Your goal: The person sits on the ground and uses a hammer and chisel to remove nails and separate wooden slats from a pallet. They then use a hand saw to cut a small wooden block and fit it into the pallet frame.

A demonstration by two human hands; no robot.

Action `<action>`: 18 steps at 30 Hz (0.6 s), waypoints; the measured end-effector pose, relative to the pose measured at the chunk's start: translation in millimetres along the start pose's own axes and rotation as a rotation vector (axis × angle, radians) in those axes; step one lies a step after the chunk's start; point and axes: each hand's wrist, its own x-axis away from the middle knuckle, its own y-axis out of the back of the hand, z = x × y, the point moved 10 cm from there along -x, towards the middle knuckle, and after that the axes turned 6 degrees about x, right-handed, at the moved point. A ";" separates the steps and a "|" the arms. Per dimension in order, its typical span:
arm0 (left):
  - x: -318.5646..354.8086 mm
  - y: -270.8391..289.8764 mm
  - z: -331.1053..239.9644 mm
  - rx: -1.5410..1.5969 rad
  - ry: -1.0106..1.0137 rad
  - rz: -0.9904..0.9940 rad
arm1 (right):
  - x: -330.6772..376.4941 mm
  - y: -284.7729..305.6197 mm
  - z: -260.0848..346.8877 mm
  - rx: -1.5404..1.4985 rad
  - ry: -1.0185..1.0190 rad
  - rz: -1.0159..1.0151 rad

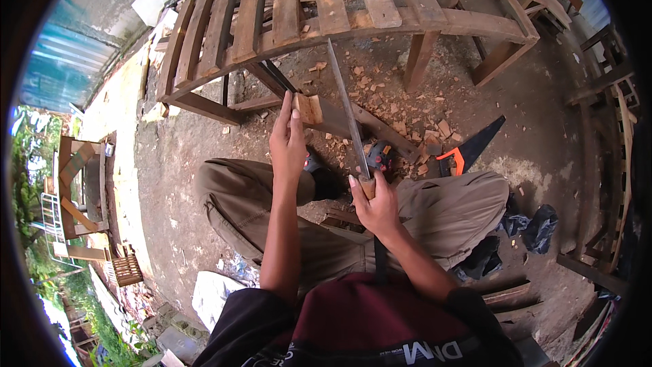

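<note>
My right hand (377, 207) is wrapped round the short wooden handle of a machete (350, 109). Its long, narrow blade points up and away from me, its tip near the edge of a slatted wooden frame. My left hand (288, 139) grips the end of a wooden beam (329, 117), fingers pointing upward. A pale, freshly cut patch shows on the beam beside my thumb. The blade stands to the right of this cut patch, apart from my left hand. The beam slants away between my feet, partly hidden behind the blade.
A slatted wooden frame (299, 37) on legs stands just ahead. Wood chips (401, 105) litter the floor. A handsaw (475, 146) with an orange-and-black handle lies right of my feet. Black plastic bags (540, 228) lie by my right knee. More wooden furniture (81, 190) stands far left.
</note>
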 end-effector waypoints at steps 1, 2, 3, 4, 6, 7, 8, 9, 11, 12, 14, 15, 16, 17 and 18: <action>13.0 -2.7 3.8 0.104 0.080 0.032 | -1.5 -3.8 8.3 -0.036 0.031 0.013; 24.9 -4.2 0.4 0.160 0.089 0.053 | -2.1 -6.1 15.0 -0.060 0.061 0.012; 36.9 -3.4 1.6 0.168 0.130 0.038 | -1.5 -14.5 12.1 -0.054 0.012 0.076; 47.4 -5.1 1.3 0.194 0.146 0.033 | 0.3 -24.2 7.7 -0.044 -0.040 0.144; 59.9 -7.2 4.1 0.245 0.187 0.012 | 2.2 -23.0 16.4 -0.105 0.069 0.088; 62.0 -5.5 3.0 0.249 0.167 -0.011 | 3.5 -25.6 12.8 -0.094 0.052 0.106; 63.4 -4.0 3.3 0.254 0.153 -0.029 | 3.5 -29.7 9.9 -0.086 0.039 0.126; 63.6 -1.2 7.4 0.248 0.173 -0.058 | 4.9 -32.9 7.9 -0.076 0.021 0.159; 63.8 2.0 14.9 0.337 0.206 -0.084 | 5.1 -33.2 11.0 -0.065 0.023 0.180; 62.7 1.7 18.8 0.383 0.231 -0.067 | 5.2 -32.5 12.8 -0.069 0.004 0.197; 63.2 2.8 24.0 0.446 0.251 -0.066 | 5.1 -22.8 27.1 -0.107 0.031 0.157; 64.0 4.9 28.7 0.443 0.285 -0.086 | 4.5 -15.0 37.9 -0.138 0.080 0.097; 65.8 5.8 32.5 0.445 0.310 -0.098 | 5.8 -12.1 42.4 -0.132 0.071 0.096; 67.4 6.9 35.4 0.446 0.328 -0.112 | 5.7 -3.7 52.8 -0.155 0.140 0.028; 67.8 6.1 36.8 0.464 0.333 -0.116 | 4.1 -2.6 56.8 -0.142 0.156 0.014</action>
